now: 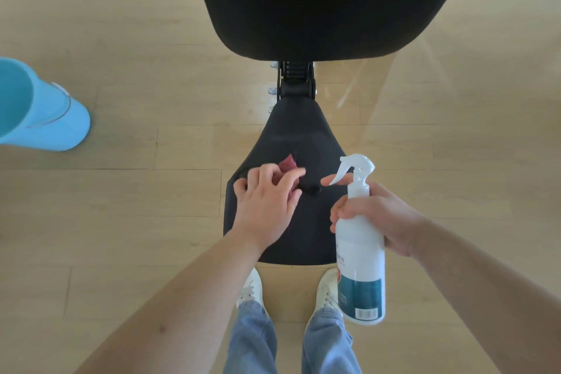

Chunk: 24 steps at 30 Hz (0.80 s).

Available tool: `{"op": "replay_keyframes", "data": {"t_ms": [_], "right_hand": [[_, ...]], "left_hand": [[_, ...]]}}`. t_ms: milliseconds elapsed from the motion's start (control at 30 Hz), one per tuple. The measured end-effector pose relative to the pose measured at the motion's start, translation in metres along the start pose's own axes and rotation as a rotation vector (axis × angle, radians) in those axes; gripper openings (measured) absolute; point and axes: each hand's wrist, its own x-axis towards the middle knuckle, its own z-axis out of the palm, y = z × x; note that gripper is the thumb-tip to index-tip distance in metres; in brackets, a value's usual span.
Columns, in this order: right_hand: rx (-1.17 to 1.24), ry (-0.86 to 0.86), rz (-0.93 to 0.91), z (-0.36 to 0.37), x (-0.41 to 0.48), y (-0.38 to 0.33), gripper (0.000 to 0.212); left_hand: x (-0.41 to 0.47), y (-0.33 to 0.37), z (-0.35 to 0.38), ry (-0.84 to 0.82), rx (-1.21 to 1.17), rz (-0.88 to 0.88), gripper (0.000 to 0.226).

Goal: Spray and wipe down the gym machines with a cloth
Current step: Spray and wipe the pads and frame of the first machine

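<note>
Black padded seat point(288, 143) is wiped with a dark red cloth point(287, 164) gripped by left hand point(267, 194); white spray bottle point(359, 240), clasped by right hand point(379, 215), could mist the floor if misaimed.

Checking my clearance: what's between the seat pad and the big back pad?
In the head view, a black metal hinge bracket with bolts joins the seat pad and back pad.
</note>
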Motion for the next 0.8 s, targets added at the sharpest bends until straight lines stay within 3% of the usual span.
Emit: {"op": "replay_keyframes", "data": {"t_ms": [100,267,400,533,700,800], "right_hand": [[-0.003,0.016,-0.001,-0.002,-0.001,0.001,0.061],[0.017,0.019,-0.012,0.001,-0.009,0.0,0.056],[-0.011,-0.001,-0.018,0.009,-0.014,-0.002,0.056],[-0.051,-0.003,-0.025,0.012,-0.011,-0.001,0.055],[-0.044,0.028,-0.032,0.009,-0.004,0.001,0.052],[-0.009,0.021,-0.028,0.009,-0.005,0.0,0.051]], "left_hand": [[0.022,-0.003,-0.006,-0.061,-0.012,-0.038,0.045],[0.006,0.005,-0.011,-0.053,-0.103,-0.127,0.029],[-0.038,-0.01,-0.006,0.01,-0.057,-0.016,0.029],[-0.027,-0.034,-0.003,0.076,-0.007,0.145,0.027],[0.053,-0.037,0.002,0.098,0.035,-0.008,0.027],[0.056,-0.026,0.004,0.156,0.12,-0.052,0.025]]}}
